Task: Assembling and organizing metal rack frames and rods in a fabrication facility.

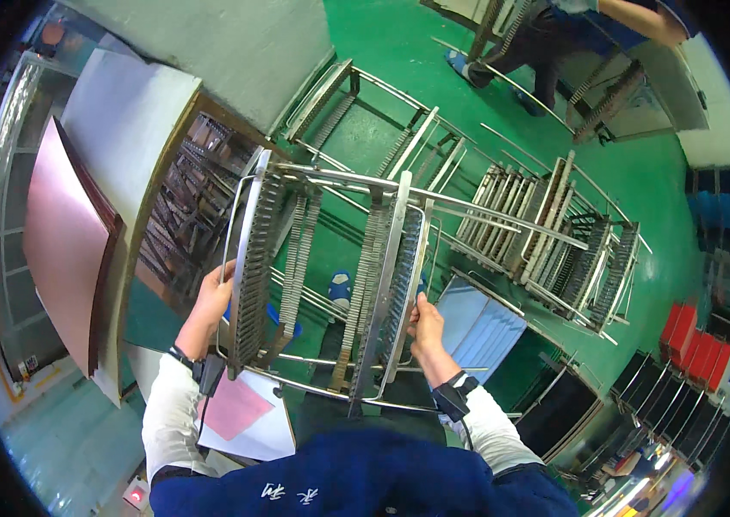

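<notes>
Hands [212,297] [427,327] grip rack [389,258] by outer edges; floor [382,43] beyond.

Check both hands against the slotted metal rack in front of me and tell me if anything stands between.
Nothing visible does. The left hand holds the slotted metal rack at its left side and the right hand at its right side, both bare. Some fingertips are hidden.

the held rack [387,258] is shiny metal, the floor [382,43] glossy.
</notes>
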Demonstrator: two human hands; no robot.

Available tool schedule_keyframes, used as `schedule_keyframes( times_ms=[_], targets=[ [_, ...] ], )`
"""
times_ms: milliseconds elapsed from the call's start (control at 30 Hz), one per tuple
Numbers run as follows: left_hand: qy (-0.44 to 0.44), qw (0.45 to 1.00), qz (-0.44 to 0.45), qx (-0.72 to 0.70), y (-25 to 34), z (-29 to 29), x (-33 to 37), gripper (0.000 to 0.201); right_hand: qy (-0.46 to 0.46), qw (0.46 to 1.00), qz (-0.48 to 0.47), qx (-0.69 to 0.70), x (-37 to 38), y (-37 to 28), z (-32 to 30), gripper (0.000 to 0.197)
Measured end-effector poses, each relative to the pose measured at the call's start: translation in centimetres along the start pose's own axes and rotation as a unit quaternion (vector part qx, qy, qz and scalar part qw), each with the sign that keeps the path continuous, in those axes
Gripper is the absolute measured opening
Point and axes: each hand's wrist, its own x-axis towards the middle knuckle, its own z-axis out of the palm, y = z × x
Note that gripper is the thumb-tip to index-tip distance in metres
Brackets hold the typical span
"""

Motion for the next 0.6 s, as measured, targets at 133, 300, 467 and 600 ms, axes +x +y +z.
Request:
schedule_keyframes(
  times_ms=[133,300,467,600],
  targets=[
    [-0.015,0.999,-0.002,0.031,-3.7,-1.9,5.8,0.035,-0.006,0.999,0.03,0.021,4.6,4.3,2.3,0.037],
    [-0.015,0.998,-0.008,0.063,-6.8,-1.5,12.0,0.034,-0.028,0.999,0.034,0.024,11.2,8.8,2.7,0.039],
    [0.014,0.996,-0.029,0.086,-9.3,-0.7,14.9,0.038,-0.033,0.995,0.029,-0.092,14.0,10.6,4.1,0.04],
    [0.025,0.996,0.01,0.08,-11.9,-0.5,16.0,0.038,-0.073,0.982,0.059,-0.165,14.4,9.7,4.9,0.051]
  ],
)
